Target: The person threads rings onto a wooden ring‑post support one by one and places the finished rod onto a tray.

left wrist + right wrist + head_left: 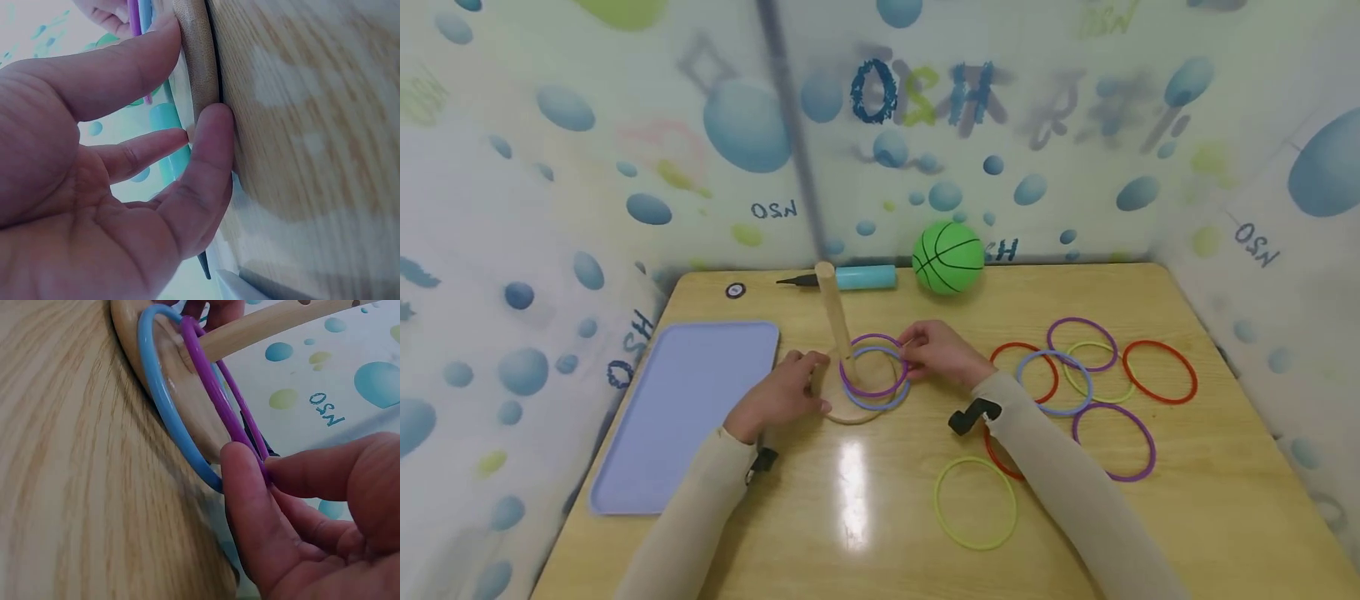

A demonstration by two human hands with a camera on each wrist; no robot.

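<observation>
A wooden peg stand (833, 308) rises from its round base (850, 410) at the table's middle. A purple ring (874, 389) and a blue ring (880, 404) lie around the peg on the base. My left hand (812, 379) grips the base's left edge; in the left wrist view its thumb (212, 156) and fingers press on the wooden rim (197, 62). My right hand (913, 350) pinches the purple ring (215, 400) at its right side, tilting it above the blue ring (161, 406) and base (187, 419).
A light blue tray (685, 408) lies left of the stand. Several loose rings lie on the right, among them a red ring (1159, 371), a purple one (1112, 442) and a yellow-green one (976, 502). A green ball (948, 257) and blue pump (857, 277) sit at the back.
</observation>
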